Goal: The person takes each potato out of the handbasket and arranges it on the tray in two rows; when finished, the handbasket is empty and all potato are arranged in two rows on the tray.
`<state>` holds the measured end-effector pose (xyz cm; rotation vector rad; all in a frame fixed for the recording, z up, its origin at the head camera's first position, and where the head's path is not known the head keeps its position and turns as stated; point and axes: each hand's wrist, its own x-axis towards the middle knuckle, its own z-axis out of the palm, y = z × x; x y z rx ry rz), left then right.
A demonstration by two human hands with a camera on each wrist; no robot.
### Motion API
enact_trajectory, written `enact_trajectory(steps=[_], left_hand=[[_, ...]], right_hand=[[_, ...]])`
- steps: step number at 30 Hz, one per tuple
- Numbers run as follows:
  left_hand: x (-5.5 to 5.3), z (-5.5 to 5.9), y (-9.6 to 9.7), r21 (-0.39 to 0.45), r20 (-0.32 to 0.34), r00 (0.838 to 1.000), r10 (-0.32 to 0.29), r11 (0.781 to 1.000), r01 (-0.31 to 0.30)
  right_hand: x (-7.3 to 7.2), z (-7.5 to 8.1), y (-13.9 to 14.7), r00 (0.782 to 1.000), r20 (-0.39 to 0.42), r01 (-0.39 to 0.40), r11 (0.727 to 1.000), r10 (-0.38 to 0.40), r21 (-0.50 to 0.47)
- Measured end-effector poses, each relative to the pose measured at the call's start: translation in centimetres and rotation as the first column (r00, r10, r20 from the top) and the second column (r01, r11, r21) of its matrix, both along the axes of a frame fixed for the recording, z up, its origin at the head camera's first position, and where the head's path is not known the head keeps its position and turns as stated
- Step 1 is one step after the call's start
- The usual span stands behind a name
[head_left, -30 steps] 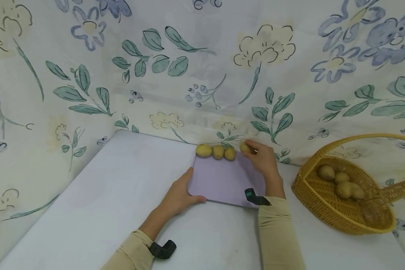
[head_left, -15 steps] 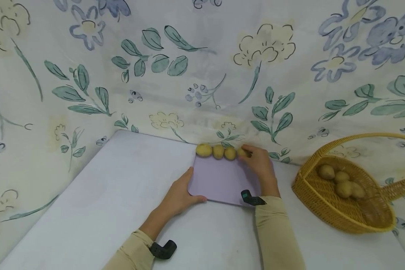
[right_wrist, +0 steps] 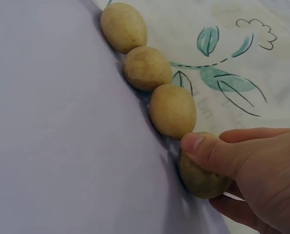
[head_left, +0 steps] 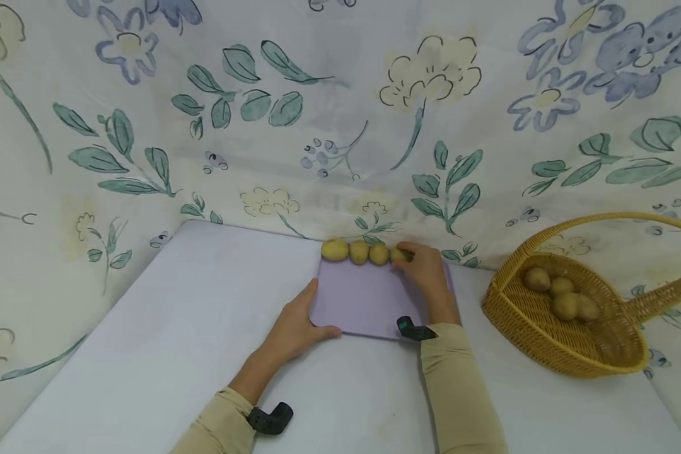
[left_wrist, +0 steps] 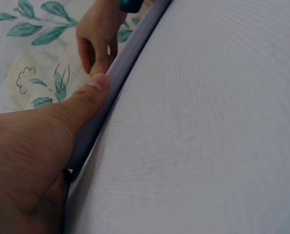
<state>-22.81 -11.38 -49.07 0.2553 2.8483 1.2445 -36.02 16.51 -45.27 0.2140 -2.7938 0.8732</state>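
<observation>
Right fingers (right_wrist: pixel 259 134) pinch a potato (right_wrist: pixel 202 181) at the board's (head_left: pixel 363 296) far edge — left fingers (head_left: pixel 303 299) wide at its near corner, room between.

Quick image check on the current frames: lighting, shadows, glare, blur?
Head: soft, diffuse light, no strong glare, weave readable on the basket; left wrist: dimmer, faint ripple lines across the white table; right wrist: soft shadows on the purple board, and the potato in the right hand looks darker than the other three potatoes.
</observation>
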Motion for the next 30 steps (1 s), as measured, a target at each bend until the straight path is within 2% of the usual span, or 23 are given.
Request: enact_trajectory(steps=[11, 18, 21, 25, 30], left_hand=[[0.3, 0.5, 0.4, -0.013, -0.003, 1.0, -0.004, 1.0, 0.004], [0.4, 0.5, 0.3, -0.008, -0.003, 1.0, -0.005, 1.0, 0.005], [0.3, 0.5, 0.4, -0.008, -0.01, 1.0, -0.008, 1.0, 0.008], [0.3, 0.5, 0.3, -0.005, -0.006, 1.0, -0.016, 1.0, 0.016], [0.2, 0.5, 0.1, -0.007, -0.006, 1.0, -0.01, 1.0, 0.01]], right_hand=[[0.5, -0.3, -0.1, 0.999, -0.002, 0.051, 0.998, -0.051, -0.046], [0.7, -0.5, 0.1, 1.0, 0.025, 0.018, 0.999, -0.017, -0.038], [0.7, -0.3, 0.2, 1.0, 0.011, -0.011, 1.0, 0.011, -0.018], [0.9, 0.6, 0.3, 0.999, 0.007, -0.039, 0.998, 0.039, -0.041], [2.0, 3.1, 0.7, 0.994, 0.091, -0.043, 0.98, 0.062, -0.196]])
